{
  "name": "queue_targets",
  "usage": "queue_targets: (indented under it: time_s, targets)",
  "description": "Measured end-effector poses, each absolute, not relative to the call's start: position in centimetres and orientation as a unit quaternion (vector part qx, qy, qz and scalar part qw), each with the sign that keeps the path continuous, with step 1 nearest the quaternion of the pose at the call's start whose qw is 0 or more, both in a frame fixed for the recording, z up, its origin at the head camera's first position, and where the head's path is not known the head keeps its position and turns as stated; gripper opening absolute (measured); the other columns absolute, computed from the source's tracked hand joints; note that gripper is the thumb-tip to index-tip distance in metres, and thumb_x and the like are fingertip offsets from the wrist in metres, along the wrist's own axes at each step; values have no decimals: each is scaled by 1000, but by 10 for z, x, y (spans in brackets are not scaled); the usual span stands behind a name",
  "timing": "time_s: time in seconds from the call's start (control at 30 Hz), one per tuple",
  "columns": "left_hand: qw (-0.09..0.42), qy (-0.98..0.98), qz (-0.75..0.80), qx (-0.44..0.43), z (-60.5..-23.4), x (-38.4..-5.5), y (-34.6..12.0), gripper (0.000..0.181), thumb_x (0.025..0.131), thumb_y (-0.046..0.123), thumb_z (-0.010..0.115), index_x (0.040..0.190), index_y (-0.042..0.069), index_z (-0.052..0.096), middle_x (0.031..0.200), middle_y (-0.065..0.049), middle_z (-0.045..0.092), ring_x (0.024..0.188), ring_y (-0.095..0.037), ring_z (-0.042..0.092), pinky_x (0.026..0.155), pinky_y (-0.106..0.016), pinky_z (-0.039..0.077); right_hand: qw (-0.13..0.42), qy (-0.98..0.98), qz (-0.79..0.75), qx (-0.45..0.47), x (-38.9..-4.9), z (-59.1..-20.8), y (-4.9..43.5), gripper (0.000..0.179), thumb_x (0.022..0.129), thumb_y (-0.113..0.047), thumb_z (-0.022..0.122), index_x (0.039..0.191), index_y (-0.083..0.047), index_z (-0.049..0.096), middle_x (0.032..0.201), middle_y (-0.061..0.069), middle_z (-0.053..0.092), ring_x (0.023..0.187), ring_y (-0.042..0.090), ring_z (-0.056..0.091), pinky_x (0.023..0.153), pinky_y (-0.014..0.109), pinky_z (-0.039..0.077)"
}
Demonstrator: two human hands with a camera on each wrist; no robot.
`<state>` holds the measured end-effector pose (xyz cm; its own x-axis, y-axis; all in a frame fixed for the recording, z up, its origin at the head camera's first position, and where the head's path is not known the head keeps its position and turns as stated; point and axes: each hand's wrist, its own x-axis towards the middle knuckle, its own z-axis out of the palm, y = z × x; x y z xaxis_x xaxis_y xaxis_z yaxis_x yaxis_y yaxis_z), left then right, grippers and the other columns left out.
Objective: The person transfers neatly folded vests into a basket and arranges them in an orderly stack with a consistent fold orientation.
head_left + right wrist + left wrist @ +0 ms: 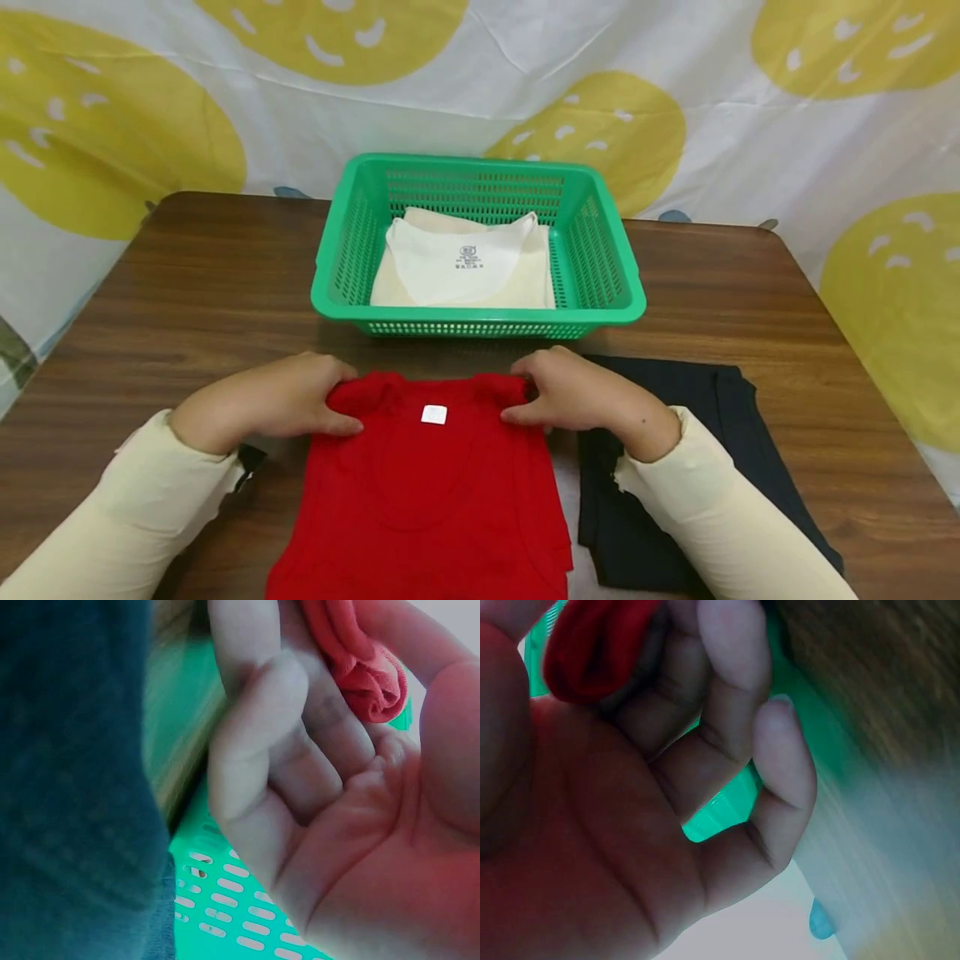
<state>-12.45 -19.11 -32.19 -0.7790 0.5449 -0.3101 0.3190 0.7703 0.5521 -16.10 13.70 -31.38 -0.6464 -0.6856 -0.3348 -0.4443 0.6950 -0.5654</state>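
A red tank top (431, 492) with a white neck label lies in front of the person, its shoulder end toward the basket. The left hand (296, 396) pinches its left shoulder between thumb and fingers. At the right shoulder, the right hand (566, 387) grips the cloth in the same way. In the left wrist view a fold of the red cloth (600, 649) sits between the thumb side and the curled fingers (735, 645). The right wrist view shows a bunched red edge (371, 682) inside the right hand (352, 825).
A green plastic basket (480, 315) stands behind the top and holds a folded cream garment (465, 267). Folded dark garments (675, 500) lie under and beside the right forearm. The wooden table (232, 275) ends at a white cloth backdrop (712, 50) with yellow shapes.
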Motion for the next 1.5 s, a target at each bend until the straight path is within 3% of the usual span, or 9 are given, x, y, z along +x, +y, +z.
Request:
queue_targets:
  time_s: [0.17, 0.37, 0.6, 0.7, 0.83, 1.03, 1.23, 1.5]
  targets:
    - [238, 902, 263, 248, -321, -125, -195, 17, 85, 26, 76, 89, 14, 65, 70, 7, 61, 61, -7, 55, 60, -25, 47, 270, 872, -222, -342, -161, -311, 136, 16, 90, -22, 74, 82, -15, 62, 64, -6, 58, 54, 8, 56, 56, 23, 47]
    - [236, 884, 326, 238, -323, -117, -200, 19, 89, 28, 73, 96, 16, 61, 73, 7, 63, 63, -9, 59, 64, -26, 51, 280, 858, -264, -340, -151, -311, 138, 12, 95, -18, 67, 99, -12, 57, 73, -5, 60, 55, 9, 60, 59, 25, 53]
    - [224, 875, 381, 197, -333, -98, -208, 35, 89, 31, 75, 112, 10, 58, 80, 5, 66, 70, -11, 60, 67, -25, 52, 293, 851, -306, -310, -131, -319, 143, 32, 93, -18, 70, 119, -9, 54, 91, 0, 68, 65, 10, 64, 60, 27, 56]
    - [230, 871, 388, 193, -339, -92, -208, 45, 87, 32, 77, 119, 7, 58, 83, 5, 67, 73, -10, 61, 67, -24, 51, 288, 854, -306, -308, -126, -324, 144, 35, 91, -19, 73, 120, -7, 57, 96, 0, 70, 74, 8, 67, 62, 27, 57]
    - [243, 864, 403, 177, -345, -84, -203, 48, 86, 32, 78, 120, 4, 59, 87, 3, 70, 73, -10, 63, 68, -24, 53, 276, 863, -281, -317, -121, -327, 142, 29, 89, -22, 75, 111, -9, 61, 89, -4, 68, 75, 6, 64, 68, 24, 53]
    - [244, 862, 415, 157, -348, -74, -189, 51, 86, 31, 78, 121, 3, 54, 86, 1, 68, 69, -13, 62, 64, -26, 54, 310, 858, -271, -307, -110, -327, 140, 41, 91, -22, 74, 122, -6, 53, 89, -4, 66, 73, 4, 63, 71, 22, 53]
    - [234, 859, 420, 179, -349, -68, -183, 48, 92, 30, 73, 125, 5, 50, 100, 2, 67, 85, -10, 63, 76, -23, 53, 306, 848, -293, -318, -105, -327, 146, 39, 94, -21, 70, 126, -10, 51, 90, -6, 65, 76, 4, 62, 74, 22, 52]
    - [259, 819, 477, 187, -316, -65, -184, 51, 93, 30, 72, 130, 7, 45, 108, -4, 69, 90, -16, 71, 81, -25, 58, 298, 815, -370, -332, -97, -298, 166, 40, 95, -25, 69, 129, -12, 50, 106, -4, 71, 89, 7, 68, 82, 25, 56]
